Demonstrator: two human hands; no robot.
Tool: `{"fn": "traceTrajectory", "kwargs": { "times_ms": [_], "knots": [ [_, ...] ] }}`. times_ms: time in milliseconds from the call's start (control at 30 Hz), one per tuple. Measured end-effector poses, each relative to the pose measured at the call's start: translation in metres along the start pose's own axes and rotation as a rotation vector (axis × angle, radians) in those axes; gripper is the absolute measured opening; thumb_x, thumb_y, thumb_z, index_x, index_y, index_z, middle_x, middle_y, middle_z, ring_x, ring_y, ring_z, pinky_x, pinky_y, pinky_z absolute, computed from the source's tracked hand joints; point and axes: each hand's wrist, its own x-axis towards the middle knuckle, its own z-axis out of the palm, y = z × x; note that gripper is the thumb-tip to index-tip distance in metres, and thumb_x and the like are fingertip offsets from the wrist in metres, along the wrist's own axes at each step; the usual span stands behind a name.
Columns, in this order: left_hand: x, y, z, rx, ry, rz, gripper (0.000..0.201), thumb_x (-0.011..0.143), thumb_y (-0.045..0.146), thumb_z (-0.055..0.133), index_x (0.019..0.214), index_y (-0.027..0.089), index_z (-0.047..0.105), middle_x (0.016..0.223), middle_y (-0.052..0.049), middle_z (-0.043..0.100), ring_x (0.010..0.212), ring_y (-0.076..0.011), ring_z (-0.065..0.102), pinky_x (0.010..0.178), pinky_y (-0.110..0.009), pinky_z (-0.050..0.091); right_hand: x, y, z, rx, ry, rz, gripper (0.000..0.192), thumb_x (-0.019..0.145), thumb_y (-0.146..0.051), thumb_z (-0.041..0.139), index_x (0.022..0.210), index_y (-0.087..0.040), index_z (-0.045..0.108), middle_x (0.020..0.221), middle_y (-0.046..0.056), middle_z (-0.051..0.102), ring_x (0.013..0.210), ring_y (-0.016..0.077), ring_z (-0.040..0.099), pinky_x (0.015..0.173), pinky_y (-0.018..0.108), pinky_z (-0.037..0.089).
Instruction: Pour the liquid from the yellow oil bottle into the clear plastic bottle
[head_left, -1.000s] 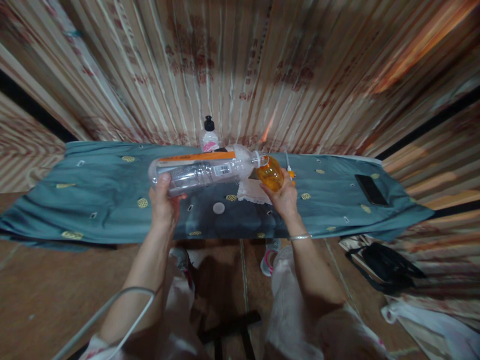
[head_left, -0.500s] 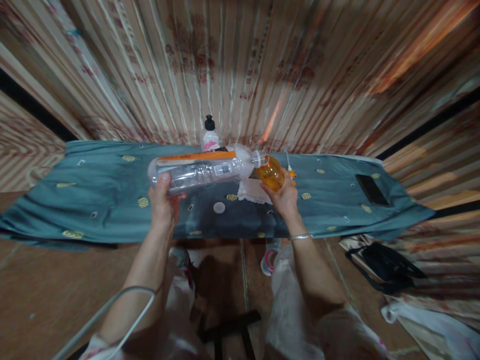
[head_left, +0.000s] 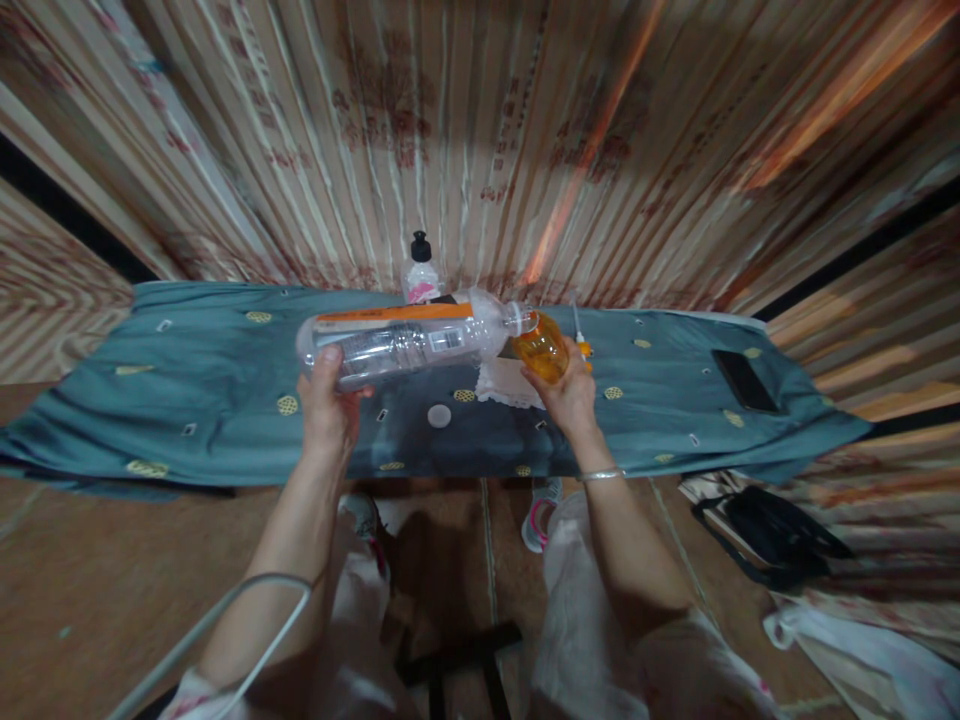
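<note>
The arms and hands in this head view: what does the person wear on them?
Both forearms are bare, with no gloves on the left hand or the right hand. A thin silvery bangle circles the right wrist. Pale sleeves show only near the bottom edge, and a thin grey cable loops beside the left arm.

No print can be read: the clear plastic bottle's orange-striped label (head_left: 397,330) and the reddish marks on the striped curtain (head_left: 390,110) are too blurred.
</note>
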Motion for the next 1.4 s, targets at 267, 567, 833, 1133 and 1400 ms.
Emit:
{"fn": "traceTrajectory", "kwargs": {
  "times_ms": [267, 567, 833, 1133, 1400],
  "knots": [
    [-0.001, 0.002, 0.002, -0.023, 0.014, 0.005, 0.048, 0.071, 0.061, 0.083, 0.099, 0.022, 0.074, 0.093, -0.006, 0.074, 0.078, -0.0231, 0.067, 0.046, -0.029, 0.041, -0.001, 0.0, 0.0, 0.005, -0.007, -0.002, 0.079, 0.086, -0.058, 0.083, 0.147, -0.015, 0.057, 0.141, 0.022, 0.072, 0.131, 0.0361, 0.069, 0.113, 0.055, 0.055],
    [0.0, 0.0, -0.001, 0.006, 0.002, 0.001, 0.046, 0.074, 0.062, 0.081, 0.097, 0.023, 0.073, 0.095, -0.006, 0.076, 0.092, -0.0296, 0.072, 0.053, -0.033, 0.047, 0.0, 0.003, 0.0, -0.015, -0.005, -0.011, 0.083, 0.085, -0.062, 0.082, 0.148, -0.015, 0.056, 0.143, 0.023, 0.071, 0.132, 0.0372, 0.069, 0.113, 0.056, 0.055],
    [-0.002, 0.002, 0.001, -0.015, 0.02, -0.006, 0.045, 0.071, 0.061, 0.084, 0.092, 0.022, 0.074, 0.094, -0.006, 0.077, 0.085, -0.0259, 0.07, 0.047, -0.029, 0.043, 0.001, -0.001, 0.0, -0.013, -0.015, 0.021, 0.086, 0.083, -0.063, 0.083, 0.147, -0.011, 0.056, 0.141, 0.025, 0.071, 0.132, 0.0384, 0.069, 0.114, 0.056, 0.054],
    [0.001, 0.002, -0.002, -0.014, -0.028, 0.013, 0.046, 0.072, 0.061, 0.084, 0.094, 0.022, 0.075, 0.094, -0.006, 0.075, 0.082, -0.0241, 0.069, 0.046, -0.028, 0.04, 0.0, 0.004, 0.0, -0.014, -0.017, -0.002, 0.085, 0.084, -0.061, 0.083, 0.149, -0.013, 0.055, 0.142, 0.024, 0.071, 0.132, 0.0377, 0.069, 0.113, 0.055, 0.055],
    [0.009, -0.006, -0.01, -0.023, -0.093, 0.057, 0.051, 0.073, 0.063, 0.087, 0.101, 0.022, 0.076, 0.093, -0.007, 0.074, 0.07, -0.0187, 0.063, 0.044, -0.027, 0.041, 0.001, 0.006, 0.001, -0.033, -0.024, -0.015, 0.085, 0.085, -0.059, 0.083, 0.15, -0.012, 0.054, 0.143, 0.025, 0.07, 0.132, 0.0385, 0.068, 0.113, 0.057, 0.055]
  ]
}}
